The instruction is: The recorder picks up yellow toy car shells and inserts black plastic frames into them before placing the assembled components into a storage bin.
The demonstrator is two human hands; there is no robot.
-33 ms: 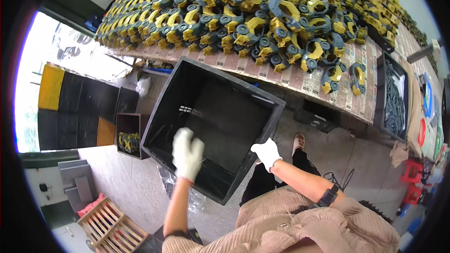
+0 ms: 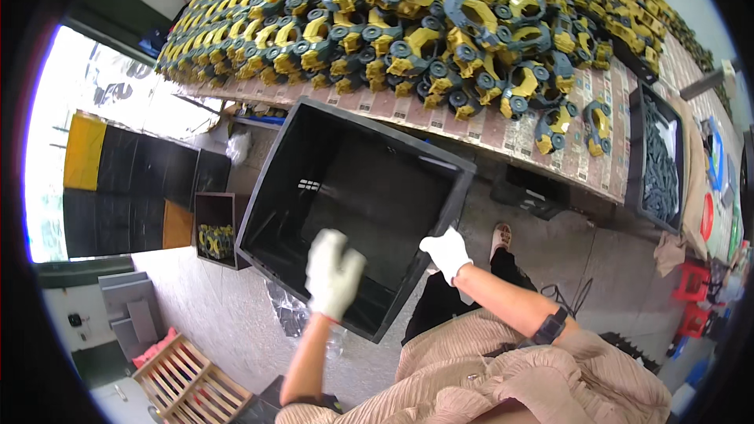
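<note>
A large black plastic crate (image 2: 377, 127) is tilted in front of me, its open top turned toward me. Its dark inner floor shows, and a small group of slots in one wall lets light through. My left hand (image 2: 334, 273), in a white glove, is over the crate's opening near its lower left side. Its thumb stands apart from the fingers, which are a little blurred, and I see nothing held in it. Whether it touches the crate I cannot tell. My right hand (image 2: 448, 256), also white-gloved, is closed on the crate's right rim.
Beyond the crate, a long table (image 2: 605, 168) bears a high pile of yellow and dark grey plastic parts (image 2: 408, 47). At its right stands a black bin (image 2: 667, 223) of dark pieces. Stacked crates (image 2: 129, 165), a smaller crate (image 2: 239, 212) and a wooden pallet (image 2: 188, 377) are at left.
My left hand has moved right and slightly toward me over the crate. My right hand stays on the rim, and the crate has barely shifted.
</note>
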